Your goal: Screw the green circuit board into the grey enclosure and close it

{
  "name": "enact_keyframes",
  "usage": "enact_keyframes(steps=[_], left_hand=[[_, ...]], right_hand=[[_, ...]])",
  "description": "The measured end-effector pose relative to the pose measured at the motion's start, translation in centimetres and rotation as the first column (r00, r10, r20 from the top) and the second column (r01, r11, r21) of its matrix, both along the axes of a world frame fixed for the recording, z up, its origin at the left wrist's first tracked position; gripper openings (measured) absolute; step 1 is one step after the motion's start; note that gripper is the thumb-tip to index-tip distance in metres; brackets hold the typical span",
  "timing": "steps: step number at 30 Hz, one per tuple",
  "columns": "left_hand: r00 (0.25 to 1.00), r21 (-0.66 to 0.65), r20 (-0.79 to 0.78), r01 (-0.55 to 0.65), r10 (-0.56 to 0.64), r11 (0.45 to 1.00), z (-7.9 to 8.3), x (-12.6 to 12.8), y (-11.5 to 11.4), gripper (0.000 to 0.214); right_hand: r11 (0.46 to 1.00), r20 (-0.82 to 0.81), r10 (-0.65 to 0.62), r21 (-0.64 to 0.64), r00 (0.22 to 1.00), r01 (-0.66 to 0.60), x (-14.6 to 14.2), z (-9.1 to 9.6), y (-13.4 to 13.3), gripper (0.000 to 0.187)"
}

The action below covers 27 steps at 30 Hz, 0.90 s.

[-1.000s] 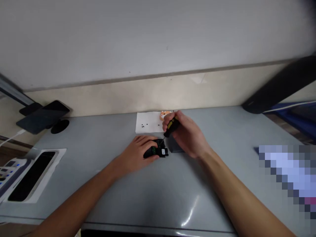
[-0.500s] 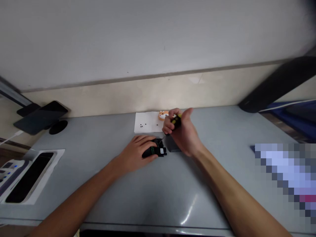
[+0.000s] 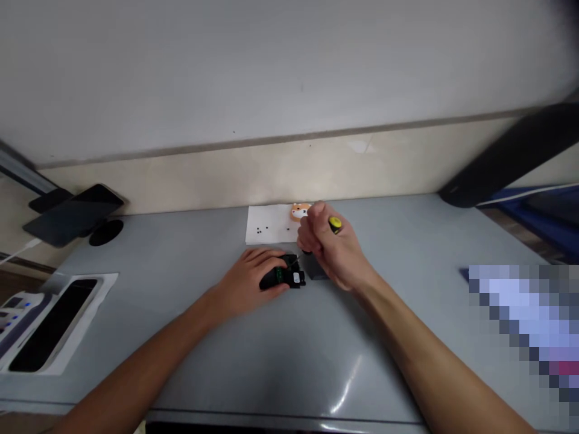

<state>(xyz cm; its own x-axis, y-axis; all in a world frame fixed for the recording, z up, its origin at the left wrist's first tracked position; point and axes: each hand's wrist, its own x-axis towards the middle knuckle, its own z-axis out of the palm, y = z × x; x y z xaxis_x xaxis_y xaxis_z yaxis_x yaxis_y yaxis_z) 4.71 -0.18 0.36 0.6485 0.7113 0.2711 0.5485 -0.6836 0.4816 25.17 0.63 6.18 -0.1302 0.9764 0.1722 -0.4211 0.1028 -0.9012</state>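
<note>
At the far left, a pale power strip [image 3: 17,310] with blue marks runs out of view. Beside it a black-faced slab [image 3: 56,325], much like a phone, lies on a white sheet [image 3: 80,328]. Behind these, a dark screen [image 3: 75,216] leans on a round-footed stand [image 3: 106,232], and a white cable [image 3: 27,246] reaches its lower edge.

Toward the middle of the grey tabletop [image 3: 271,355], the left hand [image 3: 251,277] has its fingers clamped on a small black device [image 3: 292,278], the thumb along the near side and the others over the top. The device shows a green patch and a small white label. Just behind that hand, white paper [image 3: 275,216] carries several tiny dark pieces [image 3: 259,230] and an orange-and-white animal-faced thing [image 3: 299,211].

A dark grey flat object [image 3: 317,269] sits just right of the device, partly hidden by the right hand [image 3: 333,250]. Its fingers are wrapped round a yellow-and-black screwdriver [image 3: 335,224], whose thin shaft slants down to the device; the tip is too small to make out. Farther right, a black cylinder [image 3: 493,157] tilts behind the tabletop's back corner, near something blue [image 3: 538,202]
</note>
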Motion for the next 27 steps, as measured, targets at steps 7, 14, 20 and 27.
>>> enact_keyframes(steps=[7,14,20,27], left_hand=[[1.000,-0.018,0.027,-0.001,0.002,1.000,0.00,0.03,-0.05,0.026],[0.998,0.001,0.052,0.016,-0.016,1.000,-0.16,0.04,0.01,0.024],[0.999,0.007,0.048,0.016,-0.017,1.000,-0.07,-0.02,-0.01,0.025],[1.000,-0.044,0.029,-0.006,0.008,0.999,0.24,0.01,-0.12,0.028]], right_hand=[[0.997,-0.026,0.078,-0.010,0.997,-0.079,0.35,0.55,0.06,0.042],[0.994,-0.080,0.097,-0.039,0.992,-0.100,0.57,-0.09,0.17,0.035],[0.994,-0.118,0.073,-0.069,0.990,-0.081,0.29,0.37,0.33,0.039],[0.990,-0.101,0.087,-0.106,0.991,-0.098,0.75,0.42,0.61,0.022]])
